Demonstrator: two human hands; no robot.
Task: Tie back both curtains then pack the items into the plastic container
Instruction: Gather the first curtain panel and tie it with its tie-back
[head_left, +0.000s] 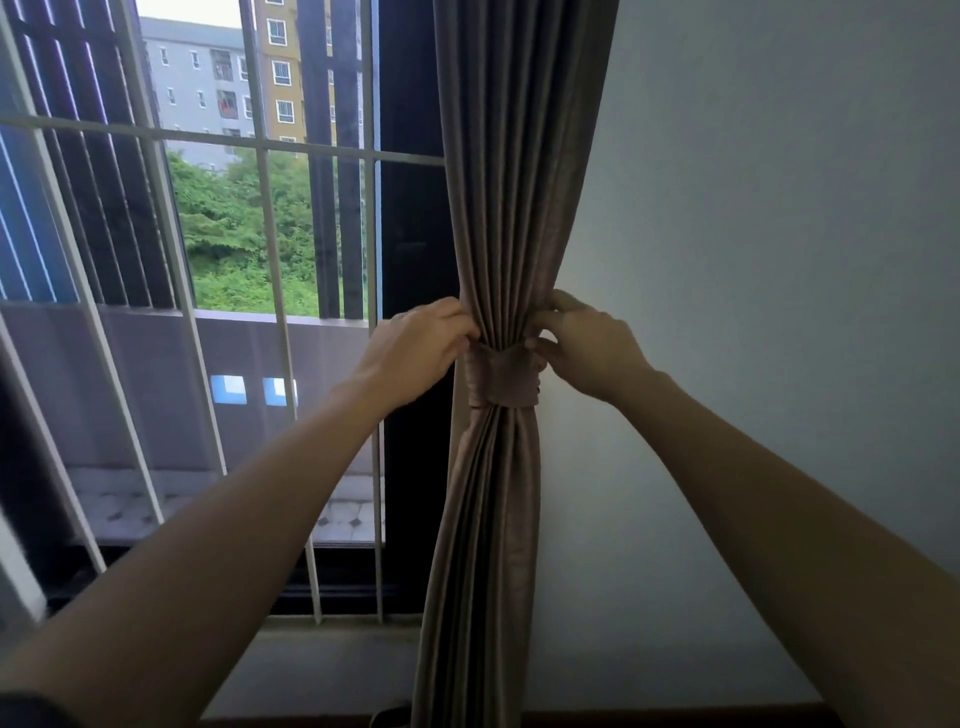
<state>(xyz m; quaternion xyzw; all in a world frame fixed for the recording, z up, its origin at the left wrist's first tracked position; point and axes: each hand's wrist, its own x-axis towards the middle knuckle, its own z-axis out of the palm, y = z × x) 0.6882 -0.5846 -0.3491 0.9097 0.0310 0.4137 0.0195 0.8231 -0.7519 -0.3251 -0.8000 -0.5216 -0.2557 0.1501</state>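
Note:
A grey-brown curtain (511, 156) hangs at the window's right edge, gathered into a narrow bundle. A matching fabric tieback (503, 378) is wrapped around it at mid height. My left hand (415, 351) pinches the curtain folds at the band's upper left edge. My right hand (587, 348) grips the folds at the band's upper right edge, fingertips curled into the fabric. Below the band the curtain falls in loose pleats to the floor. The plastic container and the items are out of view.
White window bars (270, 218) cover the glass on the left, with a balcony and buildings beyond. A plain white wall (779, 260) fills the right side. A dark floor edge (675, 714) runs along the bottom.

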